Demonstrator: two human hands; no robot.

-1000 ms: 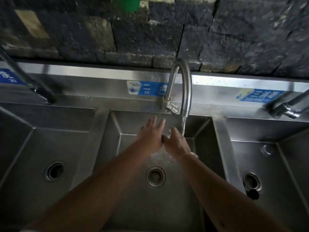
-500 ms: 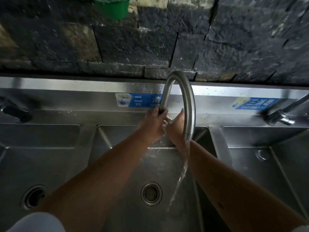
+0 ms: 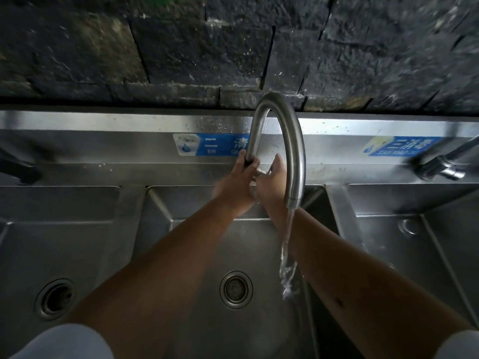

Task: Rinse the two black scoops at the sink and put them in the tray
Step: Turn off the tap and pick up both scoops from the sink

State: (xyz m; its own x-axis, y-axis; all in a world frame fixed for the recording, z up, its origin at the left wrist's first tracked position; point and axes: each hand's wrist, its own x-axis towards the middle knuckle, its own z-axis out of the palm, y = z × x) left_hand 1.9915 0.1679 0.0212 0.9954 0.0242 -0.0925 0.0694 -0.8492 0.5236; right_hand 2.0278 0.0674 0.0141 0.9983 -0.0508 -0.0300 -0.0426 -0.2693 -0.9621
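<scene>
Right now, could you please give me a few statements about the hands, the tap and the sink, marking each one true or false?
1. Water is running from the gooseneck tap into the middle basin. True.
2. The left hand is wrapped around the tap's upright pipe. True.
3. The right hand is holding a black scoop. False: no scoop is in view; its fingers are at the small tap handle.
4. The middle basin's drain is covered by a tray. False: the drain is bare and no tray is visible.
5. Two blue labels sit on the steel backsplash. True.
</scene>
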